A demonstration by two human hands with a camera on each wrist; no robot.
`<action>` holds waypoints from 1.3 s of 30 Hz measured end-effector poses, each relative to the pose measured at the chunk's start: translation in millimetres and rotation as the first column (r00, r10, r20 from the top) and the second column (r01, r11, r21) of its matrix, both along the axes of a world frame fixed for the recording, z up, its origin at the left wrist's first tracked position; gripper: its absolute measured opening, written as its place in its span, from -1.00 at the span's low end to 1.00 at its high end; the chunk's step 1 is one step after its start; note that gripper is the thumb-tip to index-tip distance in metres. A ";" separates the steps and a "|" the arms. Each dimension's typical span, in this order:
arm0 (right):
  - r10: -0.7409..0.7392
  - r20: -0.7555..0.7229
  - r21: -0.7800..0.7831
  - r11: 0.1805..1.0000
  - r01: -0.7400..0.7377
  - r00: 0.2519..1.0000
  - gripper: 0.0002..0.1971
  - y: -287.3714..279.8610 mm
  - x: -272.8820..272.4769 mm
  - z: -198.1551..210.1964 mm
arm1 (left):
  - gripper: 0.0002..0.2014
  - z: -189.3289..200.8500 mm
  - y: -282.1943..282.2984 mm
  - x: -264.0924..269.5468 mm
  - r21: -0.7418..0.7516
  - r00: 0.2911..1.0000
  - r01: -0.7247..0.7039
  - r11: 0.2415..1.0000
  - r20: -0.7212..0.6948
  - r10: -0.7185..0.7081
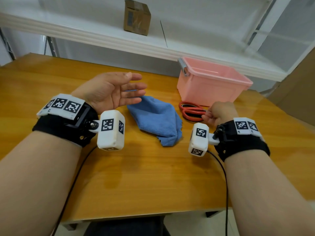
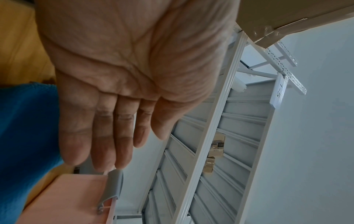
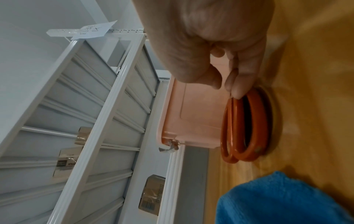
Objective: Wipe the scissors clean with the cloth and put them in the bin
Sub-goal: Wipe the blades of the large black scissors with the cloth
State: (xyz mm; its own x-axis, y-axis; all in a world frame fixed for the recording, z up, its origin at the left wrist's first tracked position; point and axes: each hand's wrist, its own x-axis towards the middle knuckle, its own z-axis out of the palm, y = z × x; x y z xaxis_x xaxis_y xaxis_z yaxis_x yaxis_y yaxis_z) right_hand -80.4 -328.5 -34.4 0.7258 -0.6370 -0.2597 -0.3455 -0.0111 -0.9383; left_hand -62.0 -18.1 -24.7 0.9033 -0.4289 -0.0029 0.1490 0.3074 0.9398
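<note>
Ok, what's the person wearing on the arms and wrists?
Bare forearms, no sleeves. Left hand and right hand each have a black wrist strap carrying white blocks with black square-code markers and a white camera pod. A black cable trails from each.

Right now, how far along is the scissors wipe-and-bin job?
Nothing looks done yet. The pink bin shows nothing inside from this view, and the blue cloth lies crumpled on the table, untouched. In hand: the right hand pinches the red scissors near the blades; the left hand hovers open beside the cloth. Left: wiping, then dropping the scissors into the bin.
</note>
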 end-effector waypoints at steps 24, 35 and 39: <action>0.697 -0.128 -0.257 0.664 -0.702 0.705 -0.92 211.0 38.2 33.5 | -0.83 4.0 106.7 15.0 -0.191 0.883 -0.360 0.913 -0.385 0.268; 0.665 -0.576 -0.448 0.228 -0.865 0.474 -0.80 250.1 46.9 8.1 | -0.81 -3.4 122.5 19.1 -0.272 0.837 -0.441 0.856 -0.468 0.282; 0.667 -0.517 -0.492 0.280 -0.824 0.536 -0.90 245.9 52.4 9.6 | -0.78 -3.2 120.3 19.1 -0.277 0.836 -0.446 0.851 -0.468 0.286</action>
State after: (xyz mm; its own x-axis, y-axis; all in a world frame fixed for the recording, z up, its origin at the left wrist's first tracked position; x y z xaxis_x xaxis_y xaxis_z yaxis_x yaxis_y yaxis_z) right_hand -28.0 -82.6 -24.9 0.9616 0.1262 -0.2436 -0.0040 -0.8814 -0.4724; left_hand -42.9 102.2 -27.9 0.9457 -0.1078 -0.3065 0.2873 0.7178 0.6342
